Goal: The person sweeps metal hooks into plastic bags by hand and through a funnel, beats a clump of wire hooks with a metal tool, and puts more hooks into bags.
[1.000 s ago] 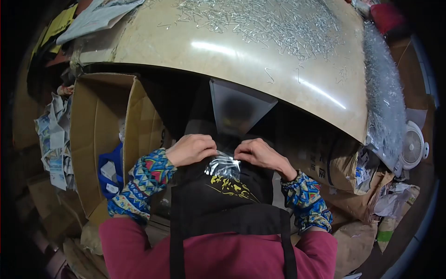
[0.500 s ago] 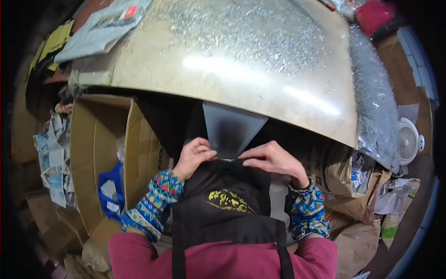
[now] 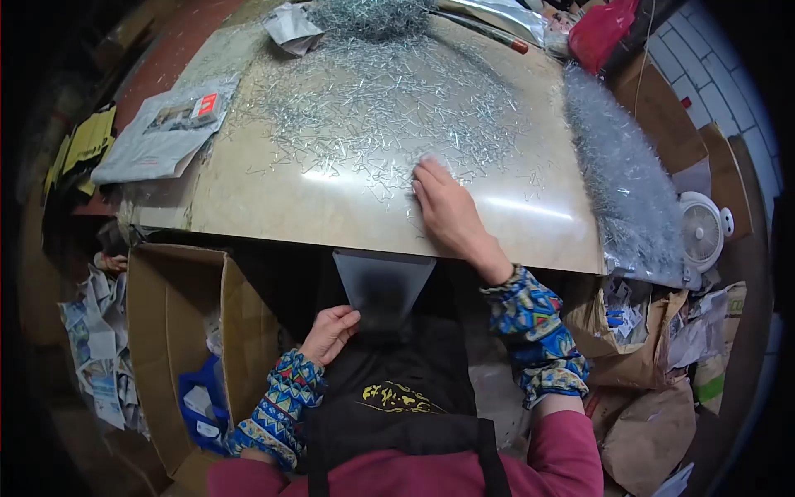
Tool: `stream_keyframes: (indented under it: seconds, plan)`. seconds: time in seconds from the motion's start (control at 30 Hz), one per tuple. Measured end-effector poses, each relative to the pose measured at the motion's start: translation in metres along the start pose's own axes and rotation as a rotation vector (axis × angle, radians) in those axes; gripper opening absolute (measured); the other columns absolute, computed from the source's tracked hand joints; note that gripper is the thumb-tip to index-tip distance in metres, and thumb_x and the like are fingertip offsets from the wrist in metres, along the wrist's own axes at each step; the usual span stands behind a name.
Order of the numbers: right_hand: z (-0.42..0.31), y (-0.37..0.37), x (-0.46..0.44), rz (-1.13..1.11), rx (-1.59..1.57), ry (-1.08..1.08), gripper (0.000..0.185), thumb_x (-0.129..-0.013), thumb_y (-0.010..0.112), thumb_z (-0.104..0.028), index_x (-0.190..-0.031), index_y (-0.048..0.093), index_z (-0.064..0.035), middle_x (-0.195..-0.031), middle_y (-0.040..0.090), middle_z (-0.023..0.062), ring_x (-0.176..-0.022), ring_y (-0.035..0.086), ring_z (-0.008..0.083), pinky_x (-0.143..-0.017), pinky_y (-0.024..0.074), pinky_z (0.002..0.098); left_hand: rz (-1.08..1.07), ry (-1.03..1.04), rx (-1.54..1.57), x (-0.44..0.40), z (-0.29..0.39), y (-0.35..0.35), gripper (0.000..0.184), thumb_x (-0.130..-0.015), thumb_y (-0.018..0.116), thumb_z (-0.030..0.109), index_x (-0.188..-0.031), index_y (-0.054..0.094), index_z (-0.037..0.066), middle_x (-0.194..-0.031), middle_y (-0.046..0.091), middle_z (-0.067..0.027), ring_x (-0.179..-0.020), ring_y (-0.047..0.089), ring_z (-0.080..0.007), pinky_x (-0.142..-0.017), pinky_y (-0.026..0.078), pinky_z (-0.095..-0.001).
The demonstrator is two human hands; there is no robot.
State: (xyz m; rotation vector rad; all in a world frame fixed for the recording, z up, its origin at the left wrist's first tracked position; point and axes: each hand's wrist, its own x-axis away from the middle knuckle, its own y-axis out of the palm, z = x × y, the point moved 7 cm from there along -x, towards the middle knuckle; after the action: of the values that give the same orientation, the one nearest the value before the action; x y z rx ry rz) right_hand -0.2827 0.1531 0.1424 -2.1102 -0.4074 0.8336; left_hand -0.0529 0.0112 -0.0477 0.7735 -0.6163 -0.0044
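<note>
My right hand (image 3: 450, 214) reaches over the tabletop (image 3: 273, 199), fingers bent and drawn together at the near side of a spread of small, thin, bent metal wire pieces (image 3: 373, 108). Its fingertips are slightly blurred, and whatever lies under them is hidden. Lower down, my left hand (image 3: 331, 334) is closed in a pinch beside the lower left side of a grey tapered panel (image 3: 385, 282), which slopes down from the table edge towards my lap. What the left fingers pinch is too small or hidden to tell. Black apron fabric (image 3: 414, 356) covers my lap.
A tall cardboard box (image 3: 166, 306) with a blue bag (image 3: 201, 406) inside stands at left. On the tabletop are a plastic packet (image 3: 170, 128) and a heap of wire pieces (image 3: 373, 15). A clear bag (image 3: 617, 166) bulges at right near a white fan (image 3: 702, 232).
My right hand has moved from the panel's lower end up onto the tabletop by the wire pieces. My left hand stays low by the panel. The view now takes in more of the tabletop.
</note>
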Motion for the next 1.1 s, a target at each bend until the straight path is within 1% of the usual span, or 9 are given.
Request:
stream_keyframes:
  seconds: [0.13, 0.27, 0.4, 0.53, 0.67, 0.83, 0.9, 1.0, 1.1]
  plan:
    - [0.018, -0.017, 0.000, -0.053, -0.473, 0.337, 0.033, -0.096, 0.059, -0.020, -0.122, 0.061, -0.0009, -0.122, 0.062, 0.0225, -0.121, 0.055, 0.0382, -0.103, 0.0441, 0.0398, -0.082, -0.018, 0.243, 0.004, -0.001, 0.024, 0.035, -0.095, 0.064, 0.018, -0.125, 0.054, 0.003, -0.119, 0.064, -0.0087, -0.105, 0.064, -0.0192, -0.086, 0.055, -0.0357]
    - [-0.007, 0.011, -0.012, -0.017, -0.080, -0.147, 0.041, -0.096, 0.058, -0.026, -0.131, 0.055, -0.0046, -0.135, 0.052, 0.0238, -0.132, 0.044, 0.0382, -0.109, 0.0372, 0.0439, -0.241, -0.123, 0.458, 0.000, -0.016, 0.031, 0.040, -0.096, 0.062, 0.017, -0.132, 0.050, 0.006, -0.128, 0.060, -0.0121, -0.115, 0.061, -0.0261, -0.091, 0.055, -0.0436]
    - [-0.048, 0.047, -0.004, -0.090, 0.128, -0.214, 0.045, -0.097, 0.053, -0.023, -0.130, 0.049, 0.0062, -0.139, 0.049, 0.0237, -0.134, 0.042, 0.0385, -0.111, 0.0328, 0.0493, -0.211, -0.130, 0.217, 0.014, -0.005, 0.052, 0.039, -0.094, 0.059, 0.003, -0.132, 0.051, 0.002, -0.128, 0.060, -0.0161, -0.118, 0.060, -0.0287, -0.097, 0.054, -0.0430]
    - [-0.083, 0.038, 0.034, -0.097, 0.157, -0.116, 0.041, -0.097, 0.052, -0.019, -0.128, 0.051, 0.0078, -0.135, 0.051, 0.0256, -0.131, 0.045, 0.0393, -0.109, 0.0366, 0.0490, -0.054, -0.164, 0.042, 0.000, -0.023, 0.016, 0.026, -0.090, 0.053, -0.012, -0.116, 0.059, -0.009, -0.116, 0.065, -0.0212, -0.113, 0.063, -0.0270, -0.099, 0.053, -0.0323]
    - [-0.107, 0.011, 0.065, -0.246, 0.071, -0.132, 0.043, -0.085, 0.058, -0.007, -0.124, 0.052, 0.0104, -0.130, 0.054, 0.0265, -0.126, 0.050, 0.0390, -0.107, 0.0388, 0.0494, -0.039, -0.160, -0.004, -0.011, -0.031, -0.004, 0.017, -0.084, 0.051, -0.016, -0.083, 0.065, -0.008, -0.102, 0.068, -0.0193, -0.100, 0.068, -0.0264, -0.095, 0.055, -0.0356]
    - [-0.086, -0.032, 0.073, -0.134, -0.350, 0.114, 0.032, -0.075, 0.054, 0.012, -0.102, 0.065, -0.0003, -0.105, 0.065, 0.0172, -0.100, 0.062, 0.0349, -0.085, 0.0503, 0.0395, -0.092, -0.162, -0.063, -0.017, -0.033, -0.011, 0.017, -0.086, 0.050, -0.014, -0.078, 0.065, -0.010, -0.100, 0.068, -0.0205, -0.098, 0.069, -0.0267, -0.094, 0.056, -0.0365]
    - [-0.078, -0.030, 0.079, -0.171, -0.327, 0.191, 0.027, -0.074, 0.053, 0.012, -0.094, 0.065, -0.0010, -0.092, 0.062, 0.0144, -0.089, 0.061, 0.0332, -0.076, 0.0490, 0.0399, -0.224, -0.178, 0.044, -0.013, -0.036, -0.008, 0.021, -0.086, 0.054, -0.013, -0.104, 0.063, -0.007, -0.114, 0.065, -0.0202, -0.110, 0.064, -0.0279, -0.098, 0.053, -0.0394]
    - [-0.078, -0.007, 0.096, -0.211, -0.297, 0.136, 0.025, -0.074, 0.054, 0.012, -0.092, 0.065, -0.0022, -0.090, 0.059, 0.0133, -0.088, 0.058, 0.0319, -0.075, 0.0477, 0.0399, -0.242, -0.257, 0.128, 0.003, -0.025, 0.022, 0.051, -0.085, 0.060, -0.012, -0.133, 0.049, 0.000, -0.129, 0.058, -0.0176, -0.119, 0.059, -0.0277, -0.103, 0.050, -0.0407]
    - [-0.089, 0.013, 0.110, -0.186, -0.220, 0.036, 0.034, -0.073, 0.057, 0.011, -0.104, 0.064, -0.0020, -0.093, 0.060, 0.0145, -0.088, 0.058, 0.0324, -0.077, 0.0476, 0.0402, -0.155, -0.205, 0.127, -0.002, -0.024, 0.024, 0.049, -0.084, 0.063, -0.011, -0.131, 0.050, -0.001, -0.126, 0.060, -0.0151, -0.117, 0.060, -0.0256, -0.102, 0.050, -0.0382]
